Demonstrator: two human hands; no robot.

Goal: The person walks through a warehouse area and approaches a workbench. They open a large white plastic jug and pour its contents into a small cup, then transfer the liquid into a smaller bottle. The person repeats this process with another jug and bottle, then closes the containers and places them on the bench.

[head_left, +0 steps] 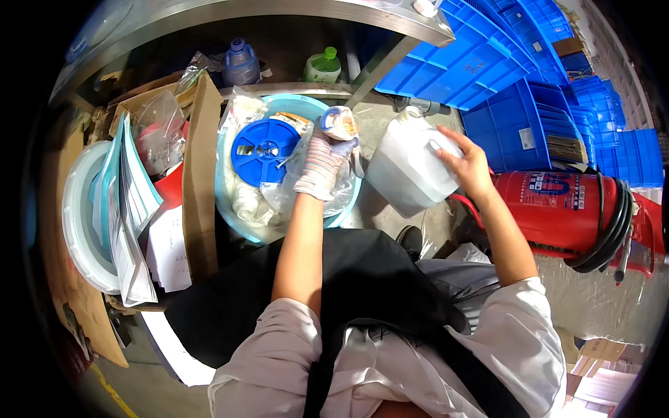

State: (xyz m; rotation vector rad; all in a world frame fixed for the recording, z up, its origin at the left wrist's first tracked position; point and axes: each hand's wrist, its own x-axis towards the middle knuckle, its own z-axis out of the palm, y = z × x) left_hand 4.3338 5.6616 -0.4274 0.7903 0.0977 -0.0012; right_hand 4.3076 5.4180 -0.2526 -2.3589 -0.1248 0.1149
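Two hands are at work here, and you can read the scene from your left across. Far left, a cardboard box (198, 174) stands open, stuffed with papers (132, 209) and a clear plastic bag (162, 129); a pale round lid or basin (80, 223) leans against its outer side. Next comes the light-blue basin (226, 202), holding a blue reel (263, 148) and crumpled clear plastic wrap (306, 191).

Your left hand (322, 164), in a striped knit glove, hovers over the basin's right half with its fingers closed around a small round container (339, 123), held up near the far rim. Whether the container is open, I cannot tell.

Just to the right, beside the basin and apart from it, the white jerrycan (408, 167) stands tilted on the floor, its long axis leaning up and away toward the capped neck at its top. Your bare right hand (467, 164) is clamped over its upper right shoulder. So the jerrycan's neck lies right of the small container and close to it, with the right hand the nearer one to the can.

Farther right, a red fire extinguisher (557, 209) lies on its side with its black hose (613, 230) coiled, and stacked blue crates (516, 76) fill the background.
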